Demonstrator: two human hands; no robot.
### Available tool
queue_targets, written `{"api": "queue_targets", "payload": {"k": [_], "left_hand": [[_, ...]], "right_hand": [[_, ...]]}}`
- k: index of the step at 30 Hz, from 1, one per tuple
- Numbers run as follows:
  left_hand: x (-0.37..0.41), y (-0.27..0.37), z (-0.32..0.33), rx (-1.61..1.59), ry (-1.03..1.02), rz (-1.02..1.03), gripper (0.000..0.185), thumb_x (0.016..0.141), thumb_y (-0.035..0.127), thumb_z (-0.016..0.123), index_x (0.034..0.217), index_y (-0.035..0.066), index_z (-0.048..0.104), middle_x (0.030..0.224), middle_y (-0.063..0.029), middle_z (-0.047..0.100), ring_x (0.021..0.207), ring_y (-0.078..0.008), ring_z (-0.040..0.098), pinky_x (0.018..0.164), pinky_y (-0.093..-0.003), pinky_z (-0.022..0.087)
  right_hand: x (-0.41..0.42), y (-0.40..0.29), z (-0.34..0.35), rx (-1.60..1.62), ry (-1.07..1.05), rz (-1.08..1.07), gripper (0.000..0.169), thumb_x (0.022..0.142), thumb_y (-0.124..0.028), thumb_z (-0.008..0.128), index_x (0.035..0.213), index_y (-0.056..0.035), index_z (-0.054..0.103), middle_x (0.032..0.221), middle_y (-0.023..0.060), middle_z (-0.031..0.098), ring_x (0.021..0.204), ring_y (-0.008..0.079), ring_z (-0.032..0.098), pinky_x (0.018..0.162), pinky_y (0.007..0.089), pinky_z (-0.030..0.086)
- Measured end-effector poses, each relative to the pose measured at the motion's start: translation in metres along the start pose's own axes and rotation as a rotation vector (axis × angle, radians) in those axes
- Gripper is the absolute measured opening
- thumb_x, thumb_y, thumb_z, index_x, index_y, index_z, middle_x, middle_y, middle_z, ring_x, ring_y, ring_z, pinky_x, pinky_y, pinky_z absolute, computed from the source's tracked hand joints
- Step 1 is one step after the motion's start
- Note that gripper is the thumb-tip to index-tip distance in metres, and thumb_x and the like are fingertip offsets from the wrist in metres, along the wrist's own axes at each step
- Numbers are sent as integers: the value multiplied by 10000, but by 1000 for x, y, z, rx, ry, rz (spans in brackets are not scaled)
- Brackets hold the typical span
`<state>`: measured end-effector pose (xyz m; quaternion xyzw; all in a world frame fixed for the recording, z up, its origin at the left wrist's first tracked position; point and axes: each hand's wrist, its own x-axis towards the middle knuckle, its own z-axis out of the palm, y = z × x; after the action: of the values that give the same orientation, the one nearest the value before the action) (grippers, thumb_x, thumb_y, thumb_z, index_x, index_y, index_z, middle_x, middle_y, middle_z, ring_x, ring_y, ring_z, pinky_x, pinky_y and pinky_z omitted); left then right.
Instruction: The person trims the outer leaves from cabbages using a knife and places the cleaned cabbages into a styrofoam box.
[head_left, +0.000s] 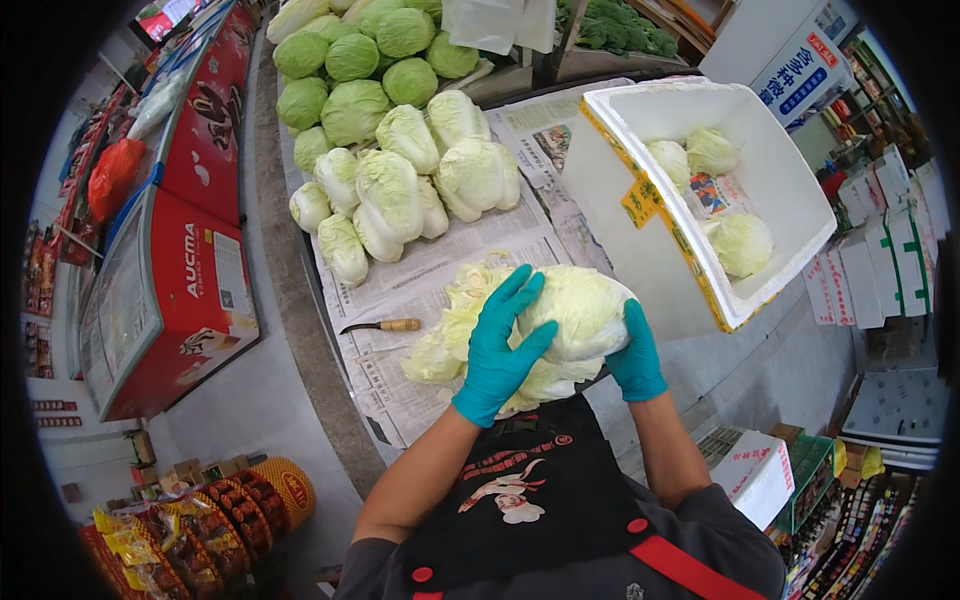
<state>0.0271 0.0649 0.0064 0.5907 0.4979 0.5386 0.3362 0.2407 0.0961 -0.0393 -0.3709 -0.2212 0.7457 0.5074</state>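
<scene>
Both hands wear teal gloves and hold one napa cabbage (589, 311) above the near edge of the newspaper-covered table. My left hand (506, 349) lies on its left side with fingers spread over the leaves. At the cabbage's right end, my right hand (637, 352) grips from the side. Loose pale outer leaves (442, 349) lie under and left of the cabbage. A curved knife with a wooden handle (397, 325) rests on the newspaper (397, 289) farther left. Several napa cabbages (388, 195) are piled at the table's far left.
Behind the napa pile are round green cabbages (352, 112). A white foam box (787, 172) with several pale cabbages (739, 244) stands at the right. Broccoli (622, 30) fills a bin at the back. A red chest freezer (195, 292) stands left, across an aisle.
</scene>
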Motion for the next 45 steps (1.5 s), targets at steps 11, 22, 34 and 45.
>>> {"api": "queue_targets", "payload": {"k": [11,22,34,45], "left_hand": [[-19,-29,-30,-492,588,-564,192,953,181,583,1041,23,646,1024,-62,665,904,-185,637,837,-288,497],[-58,-77,-64,-997,609,-1001,420,944,489,523,1096,111,628,1021,-40,633,1046,-217,584,918,-419,449],[-15,1,-74,-123,45,-527,360,883,187,671,1214,56,622,1164,-75,651,1084,-158,577,969,-310,439],[-40,-20,-57,-231,317,-463,224,937,123,597,1141,64,668,1047,-51,683,774,-96,608,728,-244,507]], "right_hand": [[-2,3,33,20,-65,100,628,935,-434,547,1377,-3,431,1377,155,494,1268,288,476,1080,437,373],[4,27,39,156,-223,280,609,966,-505,414,1429,-110,399,1447,118,431,1318,297,424,1083,465,361],[-1,4,35,-304,-291,-2,718,877,-443,584,1397,17,404,1420,157,455,1270,267,470,1078,419,368],[-7,23,0,-474,-391,313,670,914,-501,507,1431,-92,391,1442,115,431,1316,293,418,1134,450,272]]}}
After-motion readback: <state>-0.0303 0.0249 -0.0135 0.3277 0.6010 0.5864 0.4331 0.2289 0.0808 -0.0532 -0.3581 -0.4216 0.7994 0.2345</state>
